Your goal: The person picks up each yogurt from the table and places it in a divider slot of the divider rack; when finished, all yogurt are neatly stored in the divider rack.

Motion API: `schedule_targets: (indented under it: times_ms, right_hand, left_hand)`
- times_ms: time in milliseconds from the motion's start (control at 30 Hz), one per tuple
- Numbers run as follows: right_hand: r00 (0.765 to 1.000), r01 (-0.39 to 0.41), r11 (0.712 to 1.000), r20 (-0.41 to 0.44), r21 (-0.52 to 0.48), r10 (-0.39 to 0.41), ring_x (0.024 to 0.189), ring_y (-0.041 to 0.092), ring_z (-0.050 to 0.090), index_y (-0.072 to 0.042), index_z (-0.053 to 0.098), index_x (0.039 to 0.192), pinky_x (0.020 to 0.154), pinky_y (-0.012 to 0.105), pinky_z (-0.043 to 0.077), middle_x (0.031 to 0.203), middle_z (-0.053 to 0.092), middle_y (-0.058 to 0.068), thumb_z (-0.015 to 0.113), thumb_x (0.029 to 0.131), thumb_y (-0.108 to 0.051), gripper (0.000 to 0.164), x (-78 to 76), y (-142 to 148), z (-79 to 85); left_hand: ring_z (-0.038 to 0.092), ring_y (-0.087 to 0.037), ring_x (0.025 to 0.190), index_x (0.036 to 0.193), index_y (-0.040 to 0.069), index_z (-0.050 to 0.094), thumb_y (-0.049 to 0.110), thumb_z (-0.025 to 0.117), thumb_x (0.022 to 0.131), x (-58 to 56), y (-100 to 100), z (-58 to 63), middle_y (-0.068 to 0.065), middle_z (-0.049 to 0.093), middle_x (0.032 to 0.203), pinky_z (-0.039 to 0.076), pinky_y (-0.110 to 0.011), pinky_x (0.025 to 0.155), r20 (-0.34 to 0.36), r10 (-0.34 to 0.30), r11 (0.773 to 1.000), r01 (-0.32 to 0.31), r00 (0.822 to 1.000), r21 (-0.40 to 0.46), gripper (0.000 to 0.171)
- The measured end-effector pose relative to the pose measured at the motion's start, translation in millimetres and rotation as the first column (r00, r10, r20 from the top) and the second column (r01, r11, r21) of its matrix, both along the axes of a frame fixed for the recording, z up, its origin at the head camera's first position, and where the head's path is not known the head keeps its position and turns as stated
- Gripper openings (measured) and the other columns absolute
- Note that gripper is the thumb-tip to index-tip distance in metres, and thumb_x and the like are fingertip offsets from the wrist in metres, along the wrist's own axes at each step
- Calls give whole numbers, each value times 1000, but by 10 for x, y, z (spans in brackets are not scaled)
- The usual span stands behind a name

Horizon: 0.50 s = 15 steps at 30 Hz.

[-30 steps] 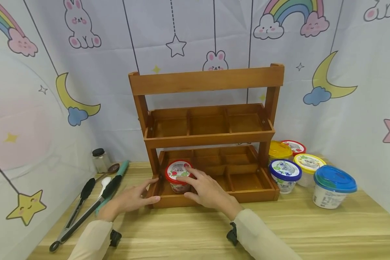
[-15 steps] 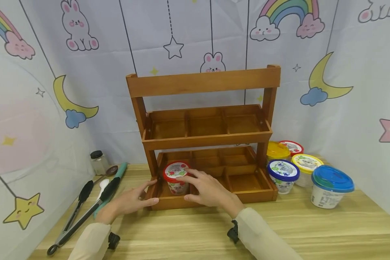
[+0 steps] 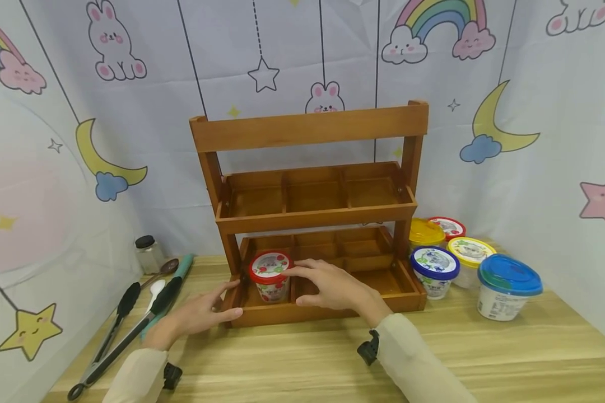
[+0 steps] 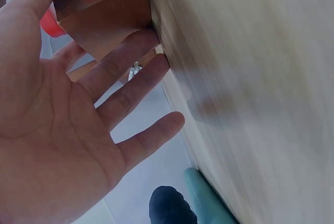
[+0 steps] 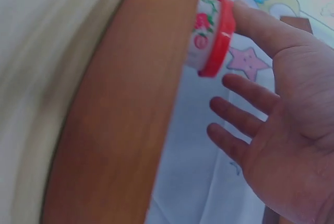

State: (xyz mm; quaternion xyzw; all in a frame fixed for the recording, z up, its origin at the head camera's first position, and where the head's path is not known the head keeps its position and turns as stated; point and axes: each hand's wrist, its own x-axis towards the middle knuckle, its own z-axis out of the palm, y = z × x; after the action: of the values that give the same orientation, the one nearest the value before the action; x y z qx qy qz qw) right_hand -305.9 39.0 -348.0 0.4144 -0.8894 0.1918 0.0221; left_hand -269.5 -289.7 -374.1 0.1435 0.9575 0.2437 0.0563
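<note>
A white tub with a red lid and a fruit print (image 3: 271, 275) stands upright in the lower left front compartment of the brown two-tier wooden rack (image 3: 333, 317). My right hand (image 3: 335, 286) is just right of the tub, fingers reaching toward the lid's edge. In the right wrist view, its thumb and fingers are spread beside the tub's red lid (image 5: 218, 37). The rack's front left corner lies between the thumb and fingers of my left hand (image 3: 199, 311). Straight, spread fingers of that left hand (image 4: 68, 125) show at the rack's side in the left wrist view.
Several lidded tubs, including a dark-blue-lidded one (image 3: 434, 272) and a blue-lidded one (image 3: 506, 287), stand right of the rack. Left lie black-tipped tongs (image 3: 123, 336), a white spoon (image 3: 156, 288), a brown spoon (image 3: 167, 267) and a teal-handled utensil (image 3: 184, 266). Behind them is a black-capped jar (image 3: 148, 254).
My right hand has drawn back from over the red lid to the tub's right side, uncovering more of it. My left hand stays at the rack's corner. The head view has shifted slightly.
</note>
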Motion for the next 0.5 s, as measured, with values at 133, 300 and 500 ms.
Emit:
schedule_targets:
  times_ms: [133, 300, 500]
  right_hand:
    - [1000, 4, 1000, 17, 11, -4, 141, 33, 40, -29, 47, 150, 109, 55, 39, 155, 42, 10, 73, 93, -33, 63, 3, 69, 61]
    - [999, -2, 1000, 39, 24, 1, 141, 32, 39, -30, 47, 151, 109, 55, 39, 155, 42, 9, 73, 93, -32, 63, 33, 123, 119]
    - [998, 26, 999, 47, 30, -28, 141, 34, 39, -31, 47, 150, 108, 57, 38, 155, 40, 9, 73, 93, -31, 63, 124, 204, 272]
  left_hand:
    - [63, -35, 110, 155, 18, 36, 56, 63, 93, 6, -1, 1, -19, 64, 125, 50, -57, 90, -5, 3, 1000, -3, 1000, 5, 78]
    - [64, -33, 109, 155, 18, 37, 56, 63, 93, 9, -4, -9, -17, 64, 125, 50, -57, 89, -6, 5, 1000, -5, 1000, 2, 77]
    - [64, -34, 109, 155, 19, 36, 57, 63, 93, 12, -2, 1, -18, 64, 125, 50, -58, 89, -5, 4, 1000, -4, 1000, 0, 77]
